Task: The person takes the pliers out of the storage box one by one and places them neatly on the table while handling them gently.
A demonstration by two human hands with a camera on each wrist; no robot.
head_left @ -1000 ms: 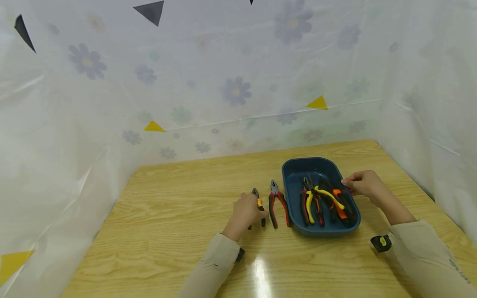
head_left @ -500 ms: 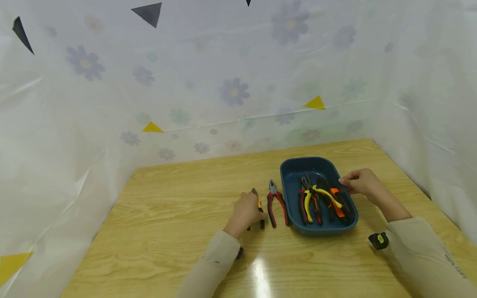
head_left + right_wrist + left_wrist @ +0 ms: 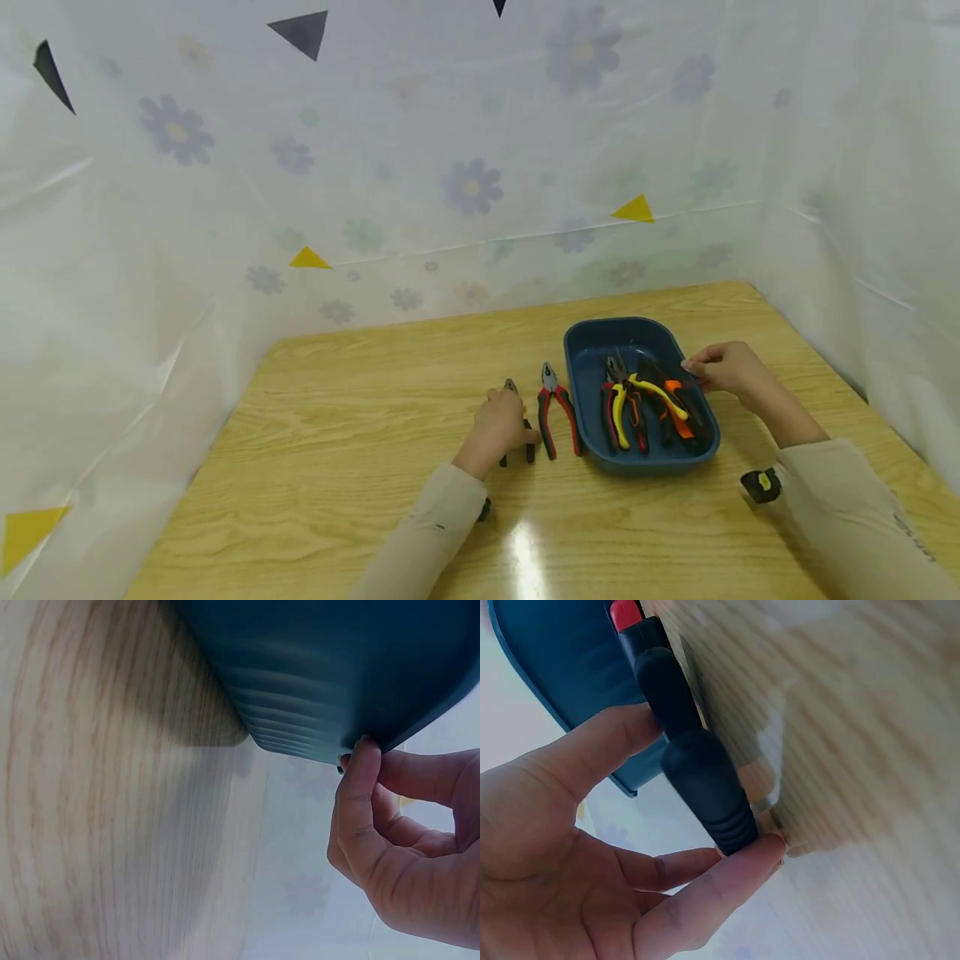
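My left hand (image 3: pixel 501 423) grips pliers (image 3: pixel 530 452) with black and yellow-orange handles on the table. In the left wrist view, thumb and fingertips sit on opposite sides of the black handles (image 3: pixel 709 787); the hand hides much of them from above. Just right of these lie combination pliers (image 3: pixel 550 400) with red-and-black handles, jaws pointing away. A blue plastic tray (image 3: pixel 592 329) stands beside them, holding several hand tools, among them yellow-handled pliers (image 3: pixel 622 417) on top. My right hand (image 3: pixel 727 367) pinches the tray's right rim, thumb and fingers on either side of it.
The wooden table (image 3: pixel 360 417) reaches back to a white flowered sheet (image 3: pixel 420 167), which also hangs at both sides. A black wrist strap piece (image 3: pixel 761 485) shows under the right cuff.
The left hand has shifted very slightly over the same pliers. The right hand still holds the tray rim, and the tools lie as before. The head view has moved a little.
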